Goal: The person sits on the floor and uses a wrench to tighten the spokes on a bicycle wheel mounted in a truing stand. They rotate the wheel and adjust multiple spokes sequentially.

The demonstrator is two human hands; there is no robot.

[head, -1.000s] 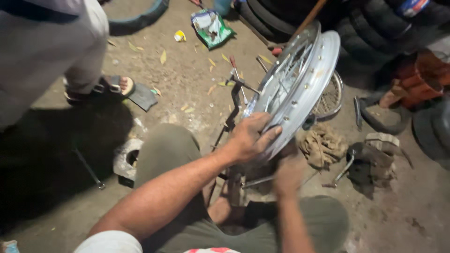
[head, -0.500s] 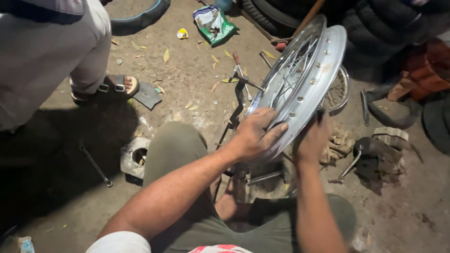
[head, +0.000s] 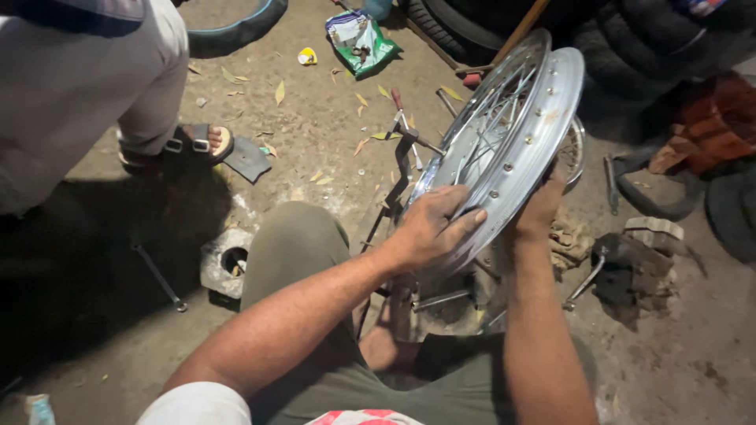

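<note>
Gripping the spoked wheel rim (head: 504,149), left hand (head: 431,228) is clasping its near edge while right hand (head: 542,208) is clutching the far edge.

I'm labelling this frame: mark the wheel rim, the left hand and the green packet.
wheel rim (head: 529,138), head view, on the outer band of the chrome rim.
left hand (head: 429,228), head view, on the back of the hand.
green packet (head: 364,43), head view, on its middle.
</note>
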